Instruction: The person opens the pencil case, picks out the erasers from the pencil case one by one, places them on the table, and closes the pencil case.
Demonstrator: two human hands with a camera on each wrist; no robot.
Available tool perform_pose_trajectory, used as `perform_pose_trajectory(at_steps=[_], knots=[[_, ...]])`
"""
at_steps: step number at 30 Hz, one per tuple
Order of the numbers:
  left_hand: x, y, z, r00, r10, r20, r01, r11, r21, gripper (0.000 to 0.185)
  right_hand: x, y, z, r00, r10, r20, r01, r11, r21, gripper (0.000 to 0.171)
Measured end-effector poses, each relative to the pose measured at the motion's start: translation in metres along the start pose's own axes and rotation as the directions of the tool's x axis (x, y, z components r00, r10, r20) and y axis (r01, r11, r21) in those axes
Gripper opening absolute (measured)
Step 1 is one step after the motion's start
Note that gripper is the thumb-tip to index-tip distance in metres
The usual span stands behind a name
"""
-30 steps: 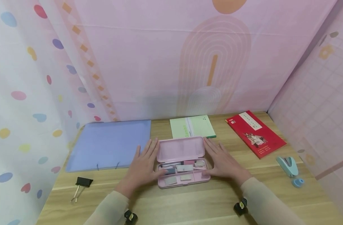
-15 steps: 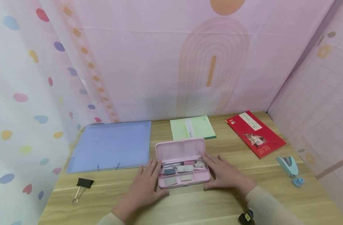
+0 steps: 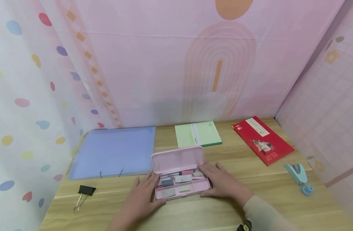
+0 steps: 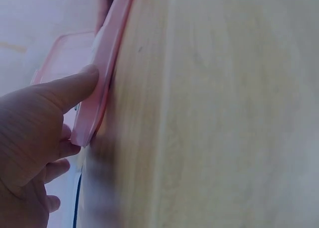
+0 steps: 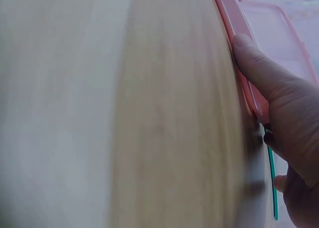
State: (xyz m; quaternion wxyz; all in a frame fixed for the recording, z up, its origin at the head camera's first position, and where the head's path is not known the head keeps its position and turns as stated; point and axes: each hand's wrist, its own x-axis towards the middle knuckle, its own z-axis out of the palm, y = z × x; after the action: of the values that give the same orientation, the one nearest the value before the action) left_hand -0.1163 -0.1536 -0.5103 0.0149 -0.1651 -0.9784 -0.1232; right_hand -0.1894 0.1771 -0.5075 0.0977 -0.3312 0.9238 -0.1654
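Observation:
An open pink pencil case [image 3: 182,192] lies on the table in the middle of the head view, its lid [image 3: 177,159] tilted up at the back. Inside are pens, a white eraser-like block [image 3: 183,178] and a dark grey-blue piece [image 3: 167,183]. My left hand [image 3: 140,195] grips the case's left end; in the left wrist view the thumb [image 4: 79,86] presses the front wall, with fingers round the corner. At the other end my right hand [image 3: 222,182] holds it likewise, thumb [image 5: 254,58] on the front wall in the right wrist view.
A blue folder [image 3: 115,152] lies back left, a black binder clip [image 3: 87,190] in front of it. Behind the case is a green notebook [image 3: 202,134]. To the right lie a red booklet [image 3: 263,139], a mint stapler [image 3: 296,173] and a small blue round object [image 3: 307,190].
Both hands have slid down from beside the lid to the case's ends, thumbs moving from inside to the front wall. The case has shifted left and slightly nearer.

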Motion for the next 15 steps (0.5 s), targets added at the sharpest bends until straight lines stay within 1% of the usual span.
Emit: perform_pose_trajectory(at_steps=[2,4,6,8,10,11,13,15], knots=[[-0.002,0.000,0.000,1.000,-0.017,0.007,0.017,1.000,-0.012,0.098,0.000,-0.002,0.000,1.000,-0.002,-0.002,0.002,1.000,-0.001,0.105],[-0.004,0.001,0.001,1.000,-0.022,0.001,0.022,0.999,-0.025,0.098,-0.002,-0.004,-0.002,1.000,0.011,-0.017,-0.011,1.000,-0.019,0.104],[-0.005,0.002,0.002,1.000,-0.014,-0.020,0.013,0.999,-0.039,0.098,-0.004,-0.009,-0.004,0.998,0.022,-0.065,-0.027,0.997,-0.066,0.099],[-0.004,0.003,0.003,0.999,0.006,-0.053,-0.009,0.998,-0.063,0.098,-0.004,-0.015,-0.007,0.991,0.006,-0.134,-0.022,0.993,-0.116,0.091],[-0.003,0.003,0.005,0.995,0.027,-0.094,-0.034,0.997,-0.075,0.099,-0.002,-0.024,-0.009,0.978,-0.043,-0.203,0.012,0.989,-0.148,0.077],[-0.002,0.003,0.005,0.993,0.035,-0.114,-0.044,0.996,-0.078,0.100,0.001,-0.028,-0.009,0.970,-0.080,-0.228,0.042,0.985,-0.164,0.070],[0.001,0.003,0.006,0.988,0.042,-0.147,-0.055,0.995,-0.087,0.101,0.008,-0.035,-0.007,0.956,-0.155,-0.248,0.113,0.978,-0.174,0.057],[0.003,0.003,0.007,0.986,0.041,-0.159,-0.055,0.995,-0.084,0.103,0.016,-0.038,-0.003,0.949,-0.204,-0.242,0.164,0.971,-0.176,0.048]])
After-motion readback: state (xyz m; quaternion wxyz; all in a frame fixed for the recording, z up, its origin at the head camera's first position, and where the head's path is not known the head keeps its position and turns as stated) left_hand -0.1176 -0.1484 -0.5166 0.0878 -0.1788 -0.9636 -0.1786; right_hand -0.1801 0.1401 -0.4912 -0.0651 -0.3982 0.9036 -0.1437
